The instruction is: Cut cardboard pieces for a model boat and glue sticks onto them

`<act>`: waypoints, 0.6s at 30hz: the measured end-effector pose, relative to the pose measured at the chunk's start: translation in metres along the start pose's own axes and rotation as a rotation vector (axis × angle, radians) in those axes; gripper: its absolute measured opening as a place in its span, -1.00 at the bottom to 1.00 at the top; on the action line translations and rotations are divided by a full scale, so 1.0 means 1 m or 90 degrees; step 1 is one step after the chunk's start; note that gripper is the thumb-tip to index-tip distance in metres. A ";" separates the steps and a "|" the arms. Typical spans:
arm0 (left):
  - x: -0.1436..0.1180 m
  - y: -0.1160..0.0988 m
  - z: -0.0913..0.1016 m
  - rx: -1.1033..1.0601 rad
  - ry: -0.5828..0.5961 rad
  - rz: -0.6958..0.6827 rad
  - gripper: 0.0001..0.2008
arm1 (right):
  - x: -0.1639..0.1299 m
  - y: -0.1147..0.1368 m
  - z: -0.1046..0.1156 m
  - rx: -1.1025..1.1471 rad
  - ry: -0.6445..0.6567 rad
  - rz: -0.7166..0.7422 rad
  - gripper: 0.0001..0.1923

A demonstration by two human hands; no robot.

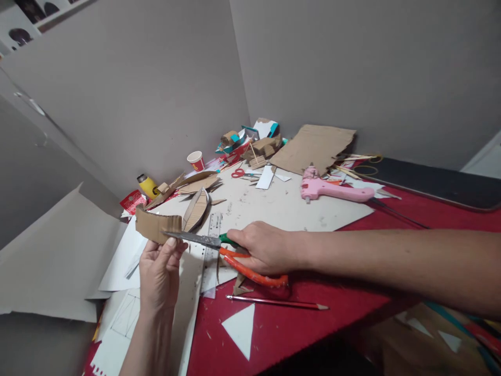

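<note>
My left hand (159,271) holds up a brown strip of corrugated cardboard (156,225), pinched at its lower right corner. My right hand (263,247) grips scissors (219,245) with orange and green handles. Their metal blades point left and meet the lower edge of the strip beside my left thumb. A cardboard boat-shaped piece (196,210) lies just behind the strip, next to a clear ruler (210,245) flat on the white board (274,206).
A red pencil (274,302) lies on the red tabletop (332,297) near my right wrist. A pink glue gun (332,189), a paper cup (196,160), a yellow bottle (147,185), small red scissors (237,173) and cardboard scraps (313,147) sit farther back by the wall corner.
</note>
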State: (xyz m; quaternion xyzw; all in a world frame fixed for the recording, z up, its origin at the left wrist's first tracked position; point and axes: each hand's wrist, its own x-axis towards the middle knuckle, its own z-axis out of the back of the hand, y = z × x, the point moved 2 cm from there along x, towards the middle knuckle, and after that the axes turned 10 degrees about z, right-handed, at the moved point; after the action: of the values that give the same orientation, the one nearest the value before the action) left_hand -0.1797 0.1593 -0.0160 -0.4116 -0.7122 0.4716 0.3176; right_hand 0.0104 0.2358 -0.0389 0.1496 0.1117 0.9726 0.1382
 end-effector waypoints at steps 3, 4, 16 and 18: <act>0.000 -0.006 0.002 -0.011 -0.002 -0.015 -0.77 | 0.000 0.000 0.007 0.011 0.000 -0.001 -0.55; 0.000 -0.008 0.003 -0.015 -0.005 -0.016 -0.77 | -0.001 -0.001 0.009 0.013 0.002 0.000 -0.54; -0.001 -0.022 0.010 -0.001 0.017 -0.001 -0.86 | -0.001 -0.008 0.016 0.316 0.034 0.033 -0.57; -0.002 -0.022 0.010 0.005 0.022 0.004 -0.86 | -0.001 -0.008 0.015 0.333 0.036 0.030 -0.57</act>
State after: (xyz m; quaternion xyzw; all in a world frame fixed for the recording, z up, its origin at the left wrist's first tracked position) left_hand -0.1939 0.1489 0.0006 -0.4210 -0.7033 0.4682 0.3301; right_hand 0.0184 0.2455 -0.0277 0.1556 0.3598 0.9173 0.0692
